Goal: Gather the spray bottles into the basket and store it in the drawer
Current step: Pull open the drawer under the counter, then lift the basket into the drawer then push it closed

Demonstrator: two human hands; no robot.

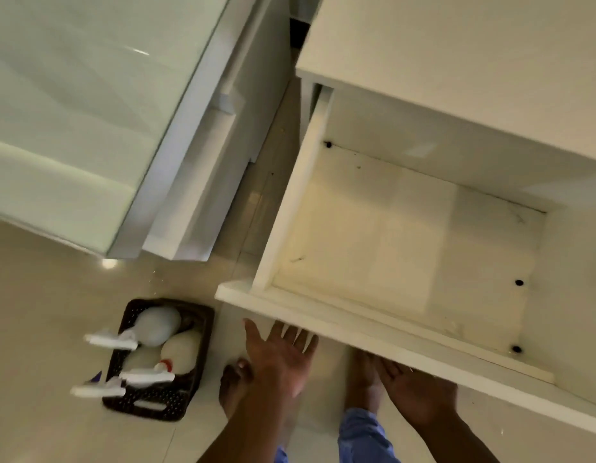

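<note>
A dark brown perforated basket (176,401) sits on the floor at lower left. Three white spray bottles lie in it: one at the top (158,325), one in the middle (181,352), and one (99,390) whose nozzle sticks out over the left rim. The white drawer (373,324) stands pulled out at right, and its inside is bare. My left hand (279,355) is open, palm up, fingers just under the drawer's front edge. My right hand (413,392) is open too, below the drawer front. Neither hand holds anything.
A glossy white cabinet with a glass-like top (73,128) fills the upper left. A narrow gap of floor runs between it and the drawer unit (473,61). Bare feet (234,385) and blue trouser legs show on the pale tiled floor below my hands.
</note>
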